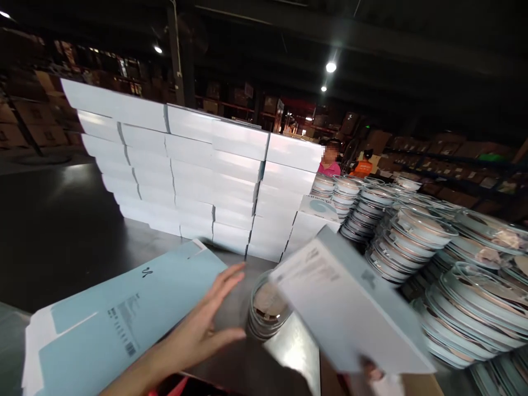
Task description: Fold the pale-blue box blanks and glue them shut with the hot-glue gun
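Observation:
My left hand [208,324] reaches over the metal table with its fingers stretched out and thumb apart, holding nothing. Beneath and beside that forearm lie flat, unfolded light-blue cartons [165,291] with printed text and a barcode. A white and light-blue box [338,297] is tilted in the air on the right, smeared by motion. At its lower edge my right hand [373,373] grips it, blurred and mostly hidden. Between the hands stands a short stack of round glass lids [268,305], partly covered by the box.
A wall of stacked white boxes [206,170] spans the table's far side, with one patterned box [317,208] at its right end. Many stacks of round glass lids [412,236] fill the right. Two people [363,166] and warehouse shelving stand behind.

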Available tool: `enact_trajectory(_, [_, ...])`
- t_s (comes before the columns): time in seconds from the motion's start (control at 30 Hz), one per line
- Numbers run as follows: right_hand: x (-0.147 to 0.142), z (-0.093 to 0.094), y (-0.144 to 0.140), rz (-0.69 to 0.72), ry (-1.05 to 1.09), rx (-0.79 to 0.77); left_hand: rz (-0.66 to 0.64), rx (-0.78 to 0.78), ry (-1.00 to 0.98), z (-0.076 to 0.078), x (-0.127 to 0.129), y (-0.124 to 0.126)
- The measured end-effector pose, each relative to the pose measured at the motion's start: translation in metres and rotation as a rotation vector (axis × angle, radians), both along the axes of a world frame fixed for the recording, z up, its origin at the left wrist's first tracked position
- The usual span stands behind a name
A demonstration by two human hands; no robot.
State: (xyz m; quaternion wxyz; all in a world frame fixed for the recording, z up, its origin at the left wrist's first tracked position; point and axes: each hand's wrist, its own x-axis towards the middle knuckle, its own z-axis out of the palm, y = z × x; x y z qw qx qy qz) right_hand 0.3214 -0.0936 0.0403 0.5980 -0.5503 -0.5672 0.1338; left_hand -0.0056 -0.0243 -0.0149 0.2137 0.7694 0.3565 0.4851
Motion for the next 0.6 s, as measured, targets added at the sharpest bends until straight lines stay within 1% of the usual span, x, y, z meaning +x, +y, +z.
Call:
enact_trajectory(0.03, [0.007,0.016,0.018,-0.067,0.001,0.029,0.122,0.079,0.123,0.001,-0.018,0.004])
enact_trajectory(0.07, [0.014,0.035,0.039,-0.159,-0.044,0.068,0.253,0.174,0.232,0.002,-0.038,0.008])
enact_trajectory(0.1, [0.018,0.056,0.063,-0.262,-0.157,0.106,0.371,0.228,0.32,0.001,-0.06,0.013])
enact_trajectory(0.13, [0.02,0.076,0.089,-0.388,-0.292,0.136,0.495,0.244,0.38,-0.001,-0.081,0.019])
enact_trajectory(0.17, [0.02,0.095,0.116,-0.447,-0.527,0.167,0.617,0.239,0.421,-0.003,-0.102,0.025])
enact_trajectory(0.2, [0.017,0.111,0.143,-0.441,-0.752,0.143,0.718,0.169,0.484,-0.005,-0.121,0.031])
enact_trajectory(0.23, [0.012,0.123,0.169,-0.401,-0.83,0.121,0.807,0.089,0.538,-0.008,-0.137,0.036])
enact_trajectory(0.27, [0.005,0.131,0.192,-0.374,-0.881,0.109,0.873,0.017,0.582,-0.011,-0.15,0.041])
enact_trajectory(0.33, [-0.009,0.135,0.225,-0.29,-0.948,0.071,0.947,-0.1,0.633,-0.018,-0.168,0.05])
enact_trajectory(0.37, [-0.015,0.133,0.234,-0.258,-0.971,0.063,0.963,-0.136,0.643,-0.021,-0.174,0.054])
enact_trajectory(0.4, [-0.019,0.129,0.236,-0.235,-0.986,0.065,0.973,-0.157,0.646,-0.024,-0.178,0.057])
enact_trajectory(0.43, [-0.021,0.124,0.232,-0.223,-0.99,0.077,0.98,-0.168,0.652,-0.027,-0.18,0.059])
enact_trajectory(0.47, [-0.021,0.119,0.222,-0.221,-0.983,0.094,0.992,-0.162,0.655,-0.028,-0.182,0.06])
enact_trajectory(0.53, [-0.018,0.108,0.189,-0.209,-0.95,0.187,1.019,-0.107,0.668,-0.024,-0.184,0.058])
enact_trajectory(0.6, [-0.02,0.097,0.144,-0.181,-0.942,0.358,1.049,-0.018,0.682,-0.01,-0.181,0.048])
